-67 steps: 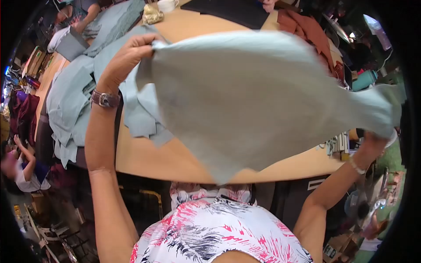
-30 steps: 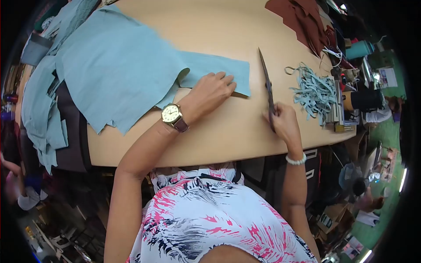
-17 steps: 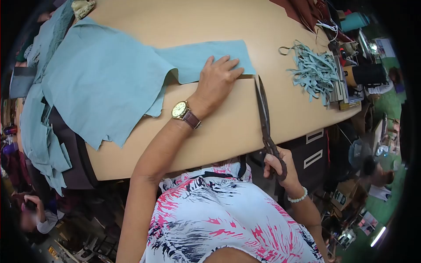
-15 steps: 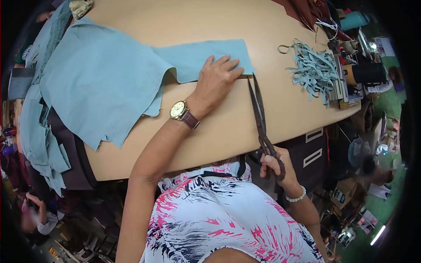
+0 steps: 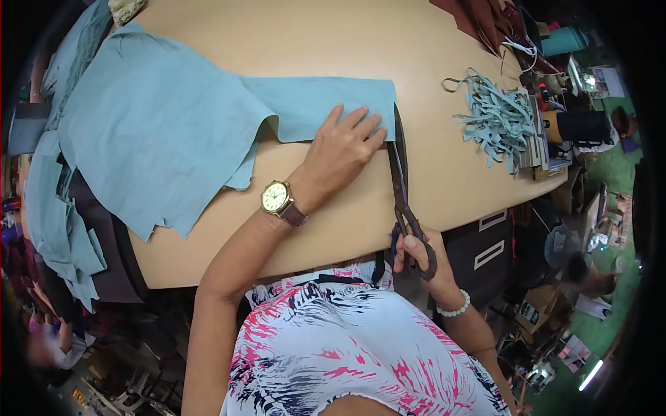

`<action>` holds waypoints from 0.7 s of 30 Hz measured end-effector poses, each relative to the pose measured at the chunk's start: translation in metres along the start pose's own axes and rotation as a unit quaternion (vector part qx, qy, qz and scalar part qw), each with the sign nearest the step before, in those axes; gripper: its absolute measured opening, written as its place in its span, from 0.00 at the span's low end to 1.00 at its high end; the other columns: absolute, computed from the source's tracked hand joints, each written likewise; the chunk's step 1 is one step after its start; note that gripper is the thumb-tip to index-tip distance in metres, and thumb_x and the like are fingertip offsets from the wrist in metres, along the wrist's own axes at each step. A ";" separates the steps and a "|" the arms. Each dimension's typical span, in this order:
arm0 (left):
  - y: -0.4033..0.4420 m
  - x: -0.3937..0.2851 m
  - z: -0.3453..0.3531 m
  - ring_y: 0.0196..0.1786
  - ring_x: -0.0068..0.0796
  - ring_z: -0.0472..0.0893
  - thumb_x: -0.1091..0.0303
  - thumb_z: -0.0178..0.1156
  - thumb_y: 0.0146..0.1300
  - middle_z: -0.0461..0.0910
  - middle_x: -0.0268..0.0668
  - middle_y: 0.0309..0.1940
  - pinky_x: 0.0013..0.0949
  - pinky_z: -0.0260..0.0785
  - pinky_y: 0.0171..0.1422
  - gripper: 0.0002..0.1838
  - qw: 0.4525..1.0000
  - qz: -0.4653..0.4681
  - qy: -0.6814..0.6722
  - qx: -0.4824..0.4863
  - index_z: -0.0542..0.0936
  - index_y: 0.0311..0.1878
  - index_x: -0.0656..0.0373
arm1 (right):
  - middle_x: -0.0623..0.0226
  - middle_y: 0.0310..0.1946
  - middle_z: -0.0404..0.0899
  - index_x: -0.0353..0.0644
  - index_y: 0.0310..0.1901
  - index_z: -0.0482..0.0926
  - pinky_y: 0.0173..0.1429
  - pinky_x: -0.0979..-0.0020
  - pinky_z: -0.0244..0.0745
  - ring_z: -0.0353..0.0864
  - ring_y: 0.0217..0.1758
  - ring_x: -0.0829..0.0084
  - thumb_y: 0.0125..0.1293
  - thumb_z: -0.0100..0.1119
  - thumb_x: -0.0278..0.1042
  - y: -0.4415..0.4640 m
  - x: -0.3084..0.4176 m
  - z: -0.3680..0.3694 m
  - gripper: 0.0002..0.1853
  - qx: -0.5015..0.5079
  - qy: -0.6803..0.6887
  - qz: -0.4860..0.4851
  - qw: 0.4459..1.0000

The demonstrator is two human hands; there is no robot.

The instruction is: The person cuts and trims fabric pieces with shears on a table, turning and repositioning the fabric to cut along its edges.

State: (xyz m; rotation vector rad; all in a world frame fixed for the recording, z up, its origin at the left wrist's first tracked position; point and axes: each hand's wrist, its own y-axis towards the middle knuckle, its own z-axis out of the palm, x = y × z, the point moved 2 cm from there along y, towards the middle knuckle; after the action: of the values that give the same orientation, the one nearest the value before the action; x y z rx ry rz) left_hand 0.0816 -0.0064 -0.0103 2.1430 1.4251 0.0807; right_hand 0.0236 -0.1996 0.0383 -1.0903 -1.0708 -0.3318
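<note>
A large piece of teal sheet material point(image 5: 166, 125), leather or cloth, lies on the table, its narrow arm reaching right. My left hand point(image 5: 341, 149) rests on that arm near its end, fingers spread and lying flat. In my right hand point(image 5: 438, 263), just off the table's front edge, are dark long-bladed scissors point(image 5: 398, 182), my fingers round the handles. The blades point away from me along the piece's right end. One blade runs up beside the edge; the other's tip is at the near corner, partly hidden by the material.
A pile of thin teal strips point(image 5: 496, 118) lies on the light wooden table point(image 5: 326, 239) at the right, beside stacked papers and a black cylinder point(image 5: 583, 127). Brown material point(image 5: 472, 24) sits at the far right. More teal pieces point(image 5: 52, 215) hang over the left side.
The scissors have moved left and away from me, so their blades now lie along the piece's right end. The teal arm and my left hand sit slightly lower in view.
</note>
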 end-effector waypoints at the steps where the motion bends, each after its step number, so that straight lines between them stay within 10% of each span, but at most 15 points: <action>1: 0.000 -0.001 0.000 0.53 0.38 0.74 0.72 0.52 0.51 0.76 0.38 0.47 0.47 0.63 0.57 0.15 1.000 0.000 -0.001 -0.001 0.78 0.44 0.58 | 0.70 0.22 0.68 0.34 0.28 0.70 0.24 0.79 0.68 0.72 0.19 0.80 0.60 0.56 0.42 0.000 -0.001 0.000 0.16 -0.002 0.001 0.000 1.000; 21: -0.001 -0.002 -0.001 0.54 0.38 0.73 0.72 0.52 0.52 0.76 0.37 0.48 0.47 0.64 0.57 0.15 1.000 0.000 -0.009 -0.005 0.77 0.44 0.59 | 0.72 0.19 0.68 0.36 0.28 0.71 0.21 0.82 0.64 0.70 0.17 0.83 0.60 0.57 0.42 0.001 -0.007 0.002 0.15 -0.022 0.033 0.002 0.999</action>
State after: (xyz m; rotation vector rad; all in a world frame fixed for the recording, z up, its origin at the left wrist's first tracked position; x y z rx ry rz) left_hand 0.0799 -0.0074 -0.0096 2.1311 1.4113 0.0682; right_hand 0.0198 -0.1997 0.0325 -1.1129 -1.0065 -0.3864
